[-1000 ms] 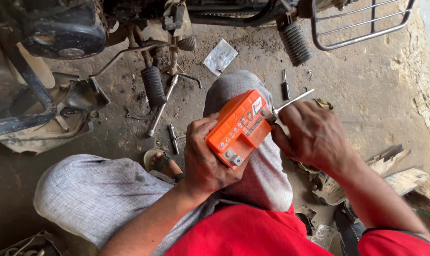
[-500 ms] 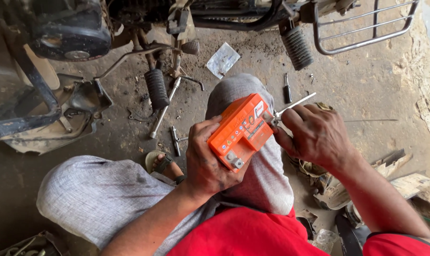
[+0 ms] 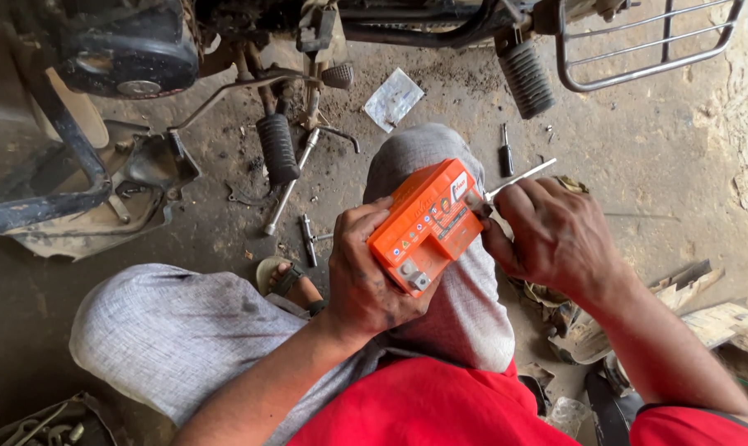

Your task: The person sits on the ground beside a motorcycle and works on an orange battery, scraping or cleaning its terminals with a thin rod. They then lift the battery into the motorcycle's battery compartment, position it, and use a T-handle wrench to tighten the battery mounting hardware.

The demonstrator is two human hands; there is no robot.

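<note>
My left hand (image 3: 366, 268) grips an orange box-shaped battery (image 3: 428, 223) from below, resting it on my grey-trousered knee (image 3: 440, 157). A metal terminal shows at the battery's lower corner. My right hand (image 3: 547, 235) pinches a thin silver tool (image 3: 518, 178), its tip set against the battery's upper right end. Both hands are smeared with dark grease.
A motorcycle (image 3: 250, 33) stands ahead with a footpeg (image 3: 276, 147), another footpeg (image 3: 527, 78) and a metal rack (image 3: 646, 41). A clear plastic packet (image 3: 393, 99), a socket bit (image 3: 505, 157) and small tools lie on the dirty concrete floor. Wood scraps (image 3: 704, 306) lie at right.
The view has shifted slightly; the battery and both hands stay together on the knee, with the silver tool still at the battery's end.
</note>
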